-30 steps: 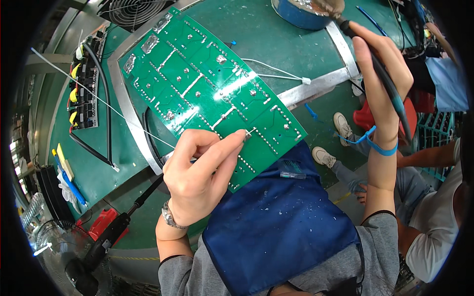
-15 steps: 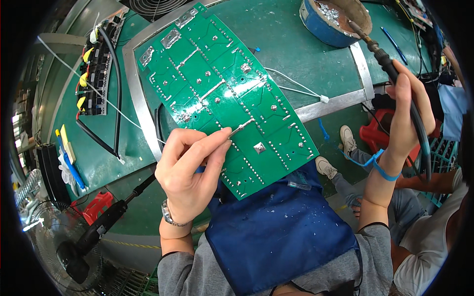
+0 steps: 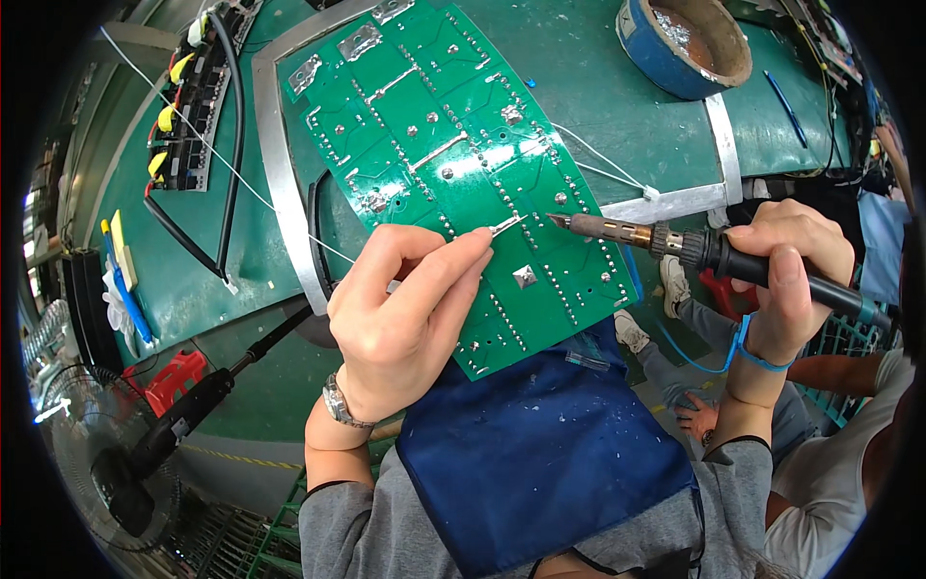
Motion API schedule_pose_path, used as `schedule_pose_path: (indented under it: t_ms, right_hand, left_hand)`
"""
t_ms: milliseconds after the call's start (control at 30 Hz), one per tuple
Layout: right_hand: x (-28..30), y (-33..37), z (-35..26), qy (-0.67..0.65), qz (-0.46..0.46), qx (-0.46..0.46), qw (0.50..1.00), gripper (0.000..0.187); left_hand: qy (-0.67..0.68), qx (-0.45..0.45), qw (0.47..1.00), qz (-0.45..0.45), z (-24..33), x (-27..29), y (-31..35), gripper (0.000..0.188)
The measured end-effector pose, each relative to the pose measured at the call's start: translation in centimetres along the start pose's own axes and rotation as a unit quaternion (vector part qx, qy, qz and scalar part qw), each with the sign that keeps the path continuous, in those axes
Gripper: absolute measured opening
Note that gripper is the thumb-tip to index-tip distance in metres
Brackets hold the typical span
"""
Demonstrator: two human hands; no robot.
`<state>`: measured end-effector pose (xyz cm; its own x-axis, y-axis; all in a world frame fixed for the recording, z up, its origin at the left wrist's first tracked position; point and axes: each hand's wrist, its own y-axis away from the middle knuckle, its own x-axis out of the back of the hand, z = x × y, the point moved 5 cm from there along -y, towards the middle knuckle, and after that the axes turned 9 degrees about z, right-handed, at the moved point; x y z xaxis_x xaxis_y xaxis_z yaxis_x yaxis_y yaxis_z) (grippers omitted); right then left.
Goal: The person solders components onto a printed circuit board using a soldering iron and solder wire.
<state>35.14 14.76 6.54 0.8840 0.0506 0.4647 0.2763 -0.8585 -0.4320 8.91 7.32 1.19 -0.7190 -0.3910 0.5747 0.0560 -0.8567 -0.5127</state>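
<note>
Partly under left hand (image 3: 395, 309), near right hand (image 3: 796, 256): circuit board (image 3: 468, 193).

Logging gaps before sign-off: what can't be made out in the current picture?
All in the head view:
Green circuit board: underside hidden, facing away from the camera.
Pale wire: its path at the left hand is covered by the fingers.
Soldering iron: contact with the board too small to tell.
Other person: partly cut off by the dark right rim.
</note>
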Motion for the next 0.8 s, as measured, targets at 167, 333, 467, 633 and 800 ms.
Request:
schedule_pose_path:
  t_ms: [167, 333, 467, 633, 800]
  right_hand:
    - [-1.0, -1.2, 0.7, -0.017, -0.041, -0.018, 0.999, 0.027]
    - [-1.2, -1.9, 1.2, -0.032, -0.090, -0.025, 0.995, 0.026]
    - [-1.3, -2.1, 1.3, -0.026, -0.088, -0.053, 0.994, 0.027]
    - [-0.5, -1.8, 0.8, -0.006, -0.033, -0.039, 0.999, 0.029]
    - [4.3, -0.7, 4.2, -0.045, 0.126, -0.082, 0.988, 0.042]
  left_hand:
    - [-0.001, 0.001, 1.000, -0.001, 0.0, -0.2, 0.2, 0.028]
    - [0.003, -0.009, 1.000, -0.011, 0.0, -0.4, 0.0, 0.029]
    - [0.002, -0.018, 1.000, -0.015, 0.1, -0.6, -0.1, 0.029]
    - [-0.012, 0.015, 1.000, 0.013, -0.1, 0.1, -0.2, 0.027]
    - [-0.009, 0.016, 1.000, 0.012, -0.1, 0.2, 0.2, 0.027]
